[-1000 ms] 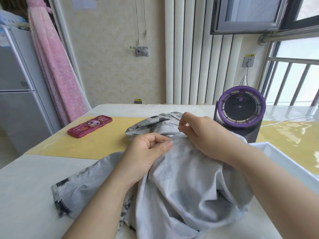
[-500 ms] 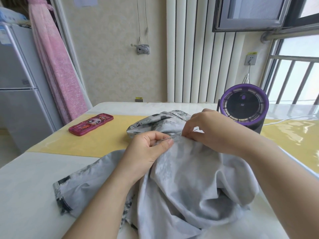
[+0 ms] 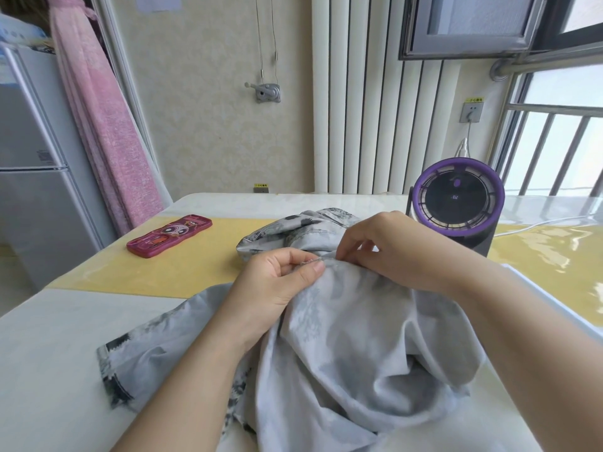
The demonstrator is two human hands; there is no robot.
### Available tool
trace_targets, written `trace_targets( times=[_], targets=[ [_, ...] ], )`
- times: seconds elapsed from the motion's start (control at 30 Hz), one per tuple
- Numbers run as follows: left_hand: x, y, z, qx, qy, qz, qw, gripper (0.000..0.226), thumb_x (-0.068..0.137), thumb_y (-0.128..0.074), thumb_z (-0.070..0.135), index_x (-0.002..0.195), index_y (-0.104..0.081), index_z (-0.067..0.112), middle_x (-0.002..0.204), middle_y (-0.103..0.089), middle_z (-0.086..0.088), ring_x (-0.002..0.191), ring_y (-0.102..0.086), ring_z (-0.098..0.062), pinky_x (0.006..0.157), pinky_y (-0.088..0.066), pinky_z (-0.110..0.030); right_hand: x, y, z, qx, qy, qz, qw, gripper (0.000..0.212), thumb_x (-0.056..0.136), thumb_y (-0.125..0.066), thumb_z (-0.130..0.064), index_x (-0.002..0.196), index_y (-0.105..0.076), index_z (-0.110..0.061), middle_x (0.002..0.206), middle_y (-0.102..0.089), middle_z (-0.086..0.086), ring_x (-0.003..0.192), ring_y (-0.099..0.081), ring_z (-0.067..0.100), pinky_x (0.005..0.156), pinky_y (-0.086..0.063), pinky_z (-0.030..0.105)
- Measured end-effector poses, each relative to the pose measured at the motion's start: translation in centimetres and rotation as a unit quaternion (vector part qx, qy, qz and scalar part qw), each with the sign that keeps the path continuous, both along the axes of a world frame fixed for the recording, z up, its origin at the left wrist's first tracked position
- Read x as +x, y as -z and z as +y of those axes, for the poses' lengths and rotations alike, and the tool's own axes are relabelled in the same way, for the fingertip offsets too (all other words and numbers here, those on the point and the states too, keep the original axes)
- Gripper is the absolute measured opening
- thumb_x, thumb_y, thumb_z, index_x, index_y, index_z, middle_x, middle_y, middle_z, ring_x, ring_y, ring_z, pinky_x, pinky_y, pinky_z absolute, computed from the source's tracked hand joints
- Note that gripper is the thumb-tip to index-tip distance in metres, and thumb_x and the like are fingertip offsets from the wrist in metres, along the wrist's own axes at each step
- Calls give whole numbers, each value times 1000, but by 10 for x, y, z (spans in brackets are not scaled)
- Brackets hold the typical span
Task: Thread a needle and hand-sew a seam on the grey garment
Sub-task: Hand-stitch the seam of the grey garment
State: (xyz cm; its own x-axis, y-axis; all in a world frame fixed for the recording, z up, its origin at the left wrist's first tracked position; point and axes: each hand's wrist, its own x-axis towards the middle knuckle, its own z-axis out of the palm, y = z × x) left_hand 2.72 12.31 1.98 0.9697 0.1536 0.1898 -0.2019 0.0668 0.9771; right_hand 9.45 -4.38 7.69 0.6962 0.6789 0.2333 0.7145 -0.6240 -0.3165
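A raised fold of the grey garment (image 3: 359,347) is pinched by the left hand (image 3: 277,288). Just beside, the same fold is pinched by the right hand (image 3: 391,252).

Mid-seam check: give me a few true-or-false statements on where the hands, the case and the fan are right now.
1. The left hand pinches a fold of the grey garment. True.
2. The right hand lies open, away from the garment. False: its fingertips pinch the same fold, close to the left hand.
3. The pink case lies on the yellow mat, left of the garment. True.
4. The purple fan lies tipped over. False: it stands upright behind the right hand.
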Motion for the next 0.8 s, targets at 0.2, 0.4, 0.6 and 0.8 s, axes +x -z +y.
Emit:
trace_targets(
  times=[0.2,0.4,0.6,0.8],
  targets=[
    [0,-1,0,-16,8,12,1000,19,67,-68,19,81,-68,8,73,-72,-3,67,-65,-8,65,-52,-16,1,1,1,9,-2,4,1000,20,90,-58,-14,91,-71,-29,86,-65,-13,81,-58,4,73,-46,21],
    [-1,-2,0,-23,14,18,999,19,66,-68,18,80,-67,7,70,-71,-2,65,-65,-7,62,-51,-15,1,1,0,13,-7,15,1000,18,91,-59,-16,92,-71,-28,88,-67,-11,84,-60,6,71,-45,18],
    [-1,-3,0,-61,29,31,997,11,64,-67,15,73,-68,10,68,-70,-2,62,-64,-7,62,-52,-15,0,1,0,37,-20,39,998,13,90,-61,-20,88,-70,-30,84,-67,-14,75,-59,-2,70,-43,11],
    [-4,-6,-2,-128,65,44,989,10,64,-63,10,60,-71,12,65,-69,-3,59,-65,-9,59,-53,-17,-1,1,0,78,-41,55,995,13,88,-64,-19,87,-72,-29,85,-71,-8,79,-62,6,78,-50,25]
  ],
)
